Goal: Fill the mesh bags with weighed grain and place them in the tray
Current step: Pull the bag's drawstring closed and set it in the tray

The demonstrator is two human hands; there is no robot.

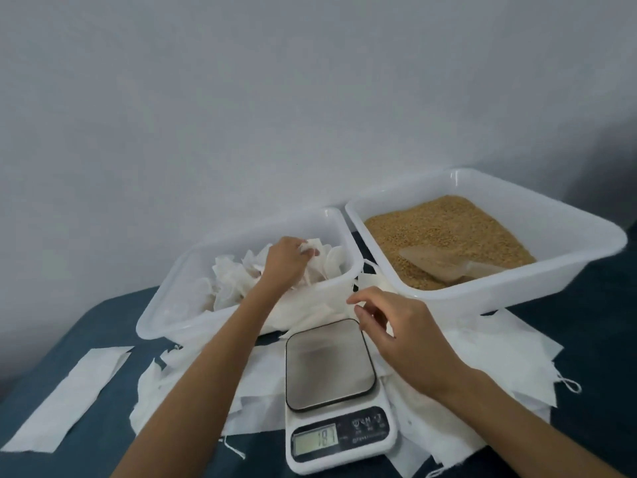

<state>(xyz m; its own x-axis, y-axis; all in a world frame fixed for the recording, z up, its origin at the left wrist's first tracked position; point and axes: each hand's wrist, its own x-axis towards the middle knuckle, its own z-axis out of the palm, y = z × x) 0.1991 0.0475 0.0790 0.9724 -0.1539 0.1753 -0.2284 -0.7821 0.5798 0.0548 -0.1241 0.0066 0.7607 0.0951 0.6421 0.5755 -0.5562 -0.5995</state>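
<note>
My left hand [287,254] gripped a filled mesh bag [312,249] inside the tray [172,301] of bags. My right hand [396,326] hovered loosely open above the scale [336,391], beside the grain tub [517,288].

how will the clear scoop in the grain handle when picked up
The scoop looks like thin, see-through plastic, so probably stiff and light. It lies partly sunk in the grain with some inside, so lifting it will likely spill loose kernels.
</note>
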